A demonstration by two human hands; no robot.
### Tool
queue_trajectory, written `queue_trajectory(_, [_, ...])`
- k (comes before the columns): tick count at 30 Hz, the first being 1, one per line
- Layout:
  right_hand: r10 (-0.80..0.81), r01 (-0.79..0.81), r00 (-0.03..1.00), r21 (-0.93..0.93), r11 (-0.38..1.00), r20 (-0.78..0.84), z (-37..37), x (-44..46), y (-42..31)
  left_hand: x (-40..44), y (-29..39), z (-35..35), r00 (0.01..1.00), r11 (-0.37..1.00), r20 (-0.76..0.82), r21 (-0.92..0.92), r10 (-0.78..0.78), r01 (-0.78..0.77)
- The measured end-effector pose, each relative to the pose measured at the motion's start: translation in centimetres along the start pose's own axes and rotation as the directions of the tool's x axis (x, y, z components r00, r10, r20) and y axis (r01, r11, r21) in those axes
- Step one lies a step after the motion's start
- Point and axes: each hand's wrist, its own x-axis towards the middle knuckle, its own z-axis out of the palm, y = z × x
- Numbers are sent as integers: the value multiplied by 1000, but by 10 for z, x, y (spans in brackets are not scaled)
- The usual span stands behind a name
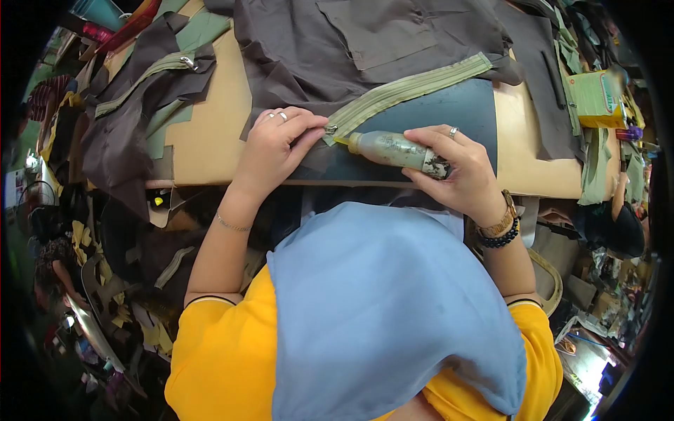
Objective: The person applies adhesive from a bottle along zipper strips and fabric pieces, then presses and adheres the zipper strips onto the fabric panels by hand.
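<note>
My left hand [279, 146] is closed in a pinch on the near left end of a pale green zipper [407, 91], right beside its metal slider [331, 130]. From there the zipper runs up to the right along dark brown fabric [295, 63]. My right hand [460, 168] grips a cloudy squeeze bottle [390, 150] by its base. The bottle lies nearly level, its yellow nozzle [341, 139] pointing left at the zipper end. Whether the nozzle touches the tape, I cannot tell. Under both hands is a dark blue-grey panel [449, 119].
At the left, another zipper [151, 74] lies on brown fabric over the tan board [203, 133]. A green and yellow box [597, 98] stands at the right among green fabric strips [597, 165]. Other people are partly visible at both edges. Scraps [151, 326] lie below left.
</note>
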Motion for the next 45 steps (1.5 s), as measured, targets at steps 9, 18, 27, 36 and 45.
queue_trajectory(9, [-36,34,999,108,994,22,8,-1,-5,2,3,-2,998,999,46,39,31,-33])
queue_trajectory(18, [318,-110,833,428,897,-453,-68,-25,77,-10,17,-4,998,975,65,222,-16,2])
queue_trajectory(27, [199,-221,724,51,974,-661,-123,-30,139,-22,7,5,990,977,-105,201,97,-75])
queue_trajectory(36, [227,-337,822,-125,933,-523,-127,-14,133,-20,11,2,979,961,-81,218,189,-168])
queue_trajectory(45, [182,-312,857,-204,928,-483,-132,-6,128,-20,10,2,972,954,-78,223,224,-201])
